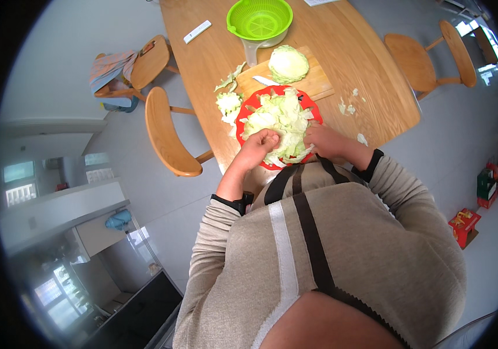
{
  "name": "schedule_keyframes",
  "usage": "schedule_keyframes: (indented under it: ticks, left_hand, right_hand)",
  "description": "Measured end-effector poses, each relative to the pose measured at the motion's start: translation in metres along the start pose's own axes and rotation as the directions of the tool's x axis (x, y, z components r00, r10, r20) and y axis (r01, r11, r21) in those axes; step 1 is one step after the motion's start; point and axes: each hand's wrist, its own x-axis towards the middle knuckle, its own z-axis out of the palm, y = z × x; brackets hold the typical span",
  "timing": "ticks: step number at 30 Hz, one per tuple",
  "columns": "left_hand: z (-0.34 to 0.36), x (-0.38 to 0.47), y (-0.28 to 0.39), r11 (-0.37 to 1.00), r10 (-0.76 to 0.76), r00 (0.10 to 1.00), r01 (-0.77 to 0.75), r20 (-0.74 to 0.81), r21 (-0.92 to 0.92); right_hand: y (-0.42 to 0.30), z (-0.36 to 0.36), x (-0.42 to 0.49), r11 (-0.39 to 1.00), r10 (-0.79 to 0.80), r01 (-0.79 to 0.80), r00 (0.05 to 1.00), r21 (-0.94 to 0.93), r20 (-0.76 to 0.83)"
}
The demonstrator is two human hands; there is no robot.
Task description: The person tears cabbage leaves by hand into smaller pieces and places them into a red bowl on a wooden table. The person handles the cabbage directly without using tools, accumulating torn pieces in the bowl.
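A red basin with a scalloped rim [241, 126] stands at the table edge before me, heaped with torn pale-green cabbage leaves [277, 114]. Over its near left part, my left hand [259, 147] has thumb and fingers pinched together on a cabbage leaf. My right hand [325, 139] is at the right rim, its curled fingers on leaf pieces; its fingertips are partly hidden. Beyond the basin, a partly stripped cabbage head [288, 64] rests on a wooden cutting board [321, 83]. Beside it on the board lies a knife [265, 81], its handle not visible.
A green strainer [259, 19] sits in a clear handled bowl [251, 52] behind the board. Cabbage trimmings [228, 103] lie left of the basin, and scraps [347, 108] to the right. A white remote-like object [197, 32] is farther off. Wooden chairs [168, 135] flank the table [362, 56].
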Motion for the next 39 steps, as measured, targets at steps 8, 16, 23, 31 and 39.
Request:
schedule_keyframes:
  ticks: [8, 16, 23, 31, 39]
  left_hand:
    - [-0.014, -0.013, 0.038, 0.998, -0.059, 0.998, 0.059, -0.007, -0.019]
    - [0.001, -0.009, 0.07, 0.919, 0.154, 0.955, -0.232, -0.253, -0.319]
    - [-0.003, -0.02, 0.071, 0.909, 0.119, 0.938, -0.235, -0.325, -0.345]
    - [0.0, -0.015, 0.062, 0.89, 0.153, 0.949, -0.254, -0.277, -0.379]
    - [-0.01, -0.016, 0.043, 0.953, 0.168, 0.971, -0.204, -0.169, -0.225]
  right_hand:
    - [-0.04, -0.07, 0.025, 0.958, 0.061, 0.034, 0.947, 0.286, -0.314]
    - [-0.082, -0.087, 0.062, 0.981, -0.189, 0.176, 0.811, -0.078, -0.554]
    - [-0.082, -0.08, 0.061, 0.974, -0.147, 0.217, 0.825, 0.066, -0.545]
    - [-0.082, -0.082, 0.072, 0.889, 0.174, 0.153, 0.758, 0.431, -0.629]
    - [-0.054, -0.064, 0.074, 0.49, 0.442, 0.038, 0.85, 0.871, -0.286]
